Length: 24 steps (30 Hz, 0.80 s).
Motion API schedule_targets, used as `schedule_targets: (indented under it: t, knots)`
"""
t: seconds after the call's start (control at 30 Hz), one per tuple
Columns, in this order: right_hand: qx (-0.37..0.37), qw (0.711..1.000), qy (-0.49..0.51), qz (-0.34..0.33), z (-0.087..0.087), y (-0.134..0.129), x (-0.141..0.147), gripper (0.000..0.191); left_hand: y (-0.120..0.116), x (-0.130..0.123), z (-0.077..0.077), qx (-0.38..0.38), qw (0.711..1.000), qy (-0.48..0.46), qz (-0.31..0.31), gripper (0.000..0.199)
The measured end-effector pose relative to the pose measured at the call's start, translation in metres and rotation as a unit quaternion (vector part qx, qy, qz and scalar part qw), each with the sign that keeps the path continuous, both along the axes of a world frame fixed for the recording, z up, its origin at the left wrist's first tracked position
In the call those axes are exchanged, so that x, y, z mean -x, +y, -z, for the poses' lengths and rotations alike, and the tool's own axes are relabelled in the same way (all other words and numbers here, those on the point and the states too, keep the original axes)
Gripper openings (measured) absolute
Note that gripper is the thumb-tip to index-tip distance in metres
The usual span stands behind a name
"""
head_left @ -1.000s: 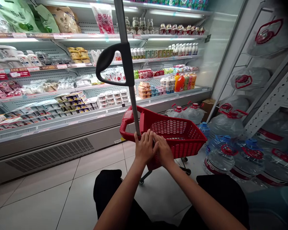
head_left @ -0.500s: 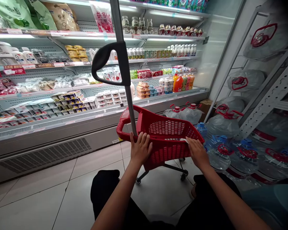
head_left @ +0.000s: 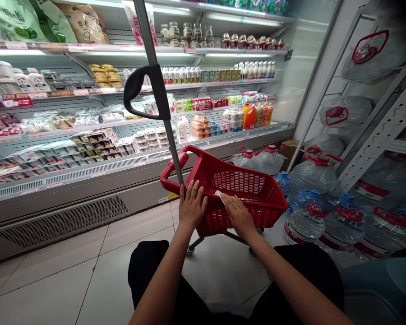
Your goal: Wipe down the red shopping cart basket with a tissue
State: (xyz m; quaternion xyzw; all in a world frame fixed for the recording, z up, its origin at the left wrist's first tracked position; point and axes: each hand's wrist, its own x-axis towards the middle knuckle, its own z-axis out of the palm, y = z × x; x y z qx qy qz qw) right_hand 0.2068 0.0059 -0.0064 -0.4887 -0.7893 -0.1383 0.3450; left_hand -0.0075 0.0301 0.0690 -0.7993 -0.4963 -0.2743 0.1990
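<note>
A red plastic basket cart (head_left: 243, 212) stands in front of me, with a grey pole (head_left: 176, 158) and a black looped handle (head_left: 159, 92) rising at its left end. My left hand (head_left: 191, 205) rests on the near rim beside the pole, its fingers spread. Against the middle of the same rim, my right hand (head_left: 238, 215) presses a small white cloth (head_left: 219, 194), which shows at its fingertips. Most of the cloth is hidden under the fingers.
Beyond the cart runs a lit chiller (head_left: 77, 180) full of dairy and drinks. Large water bottles (head_left: 306, 221) stand on the floor at right, beside a white metal rack (head_left: 372, 140). A teal object (head_left: 385, 280) sits at the lower right.
My right hand has slid left along the rim with the white cloth, from near the right corner to the middle. The pole and handle have tilted left, and the cart has shifted slightly.
</note>
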Motion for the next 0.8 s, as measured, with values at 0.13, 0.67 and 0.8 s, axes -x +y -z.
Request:
schedule_targets:
  t: [0.13, 0.67, 0.8]
  knots:
    - [0.004, 0.999, -0.033, 0.014, 0.018, -0.009, -0.056, 0.070, 0.010, 0.020, -0.004, 0.006, 1.000, -0.007, -0.012, 0.046]
    - [0.016, 0.995, -0.025, 0.091, 0.034, -0.049, -0.058, 0.075, -0.011, -0.059, 0.056, 0.055, 0.998, 0.002, 0.030, 0.068]
    - [0.021, 0.996, -0.012, 0.086, 0.023, -0.035, -0.064, 0.072, -0.001, -0.056, 0.050, 0.053, 0.998, 0.010, 0.039, 0.061]
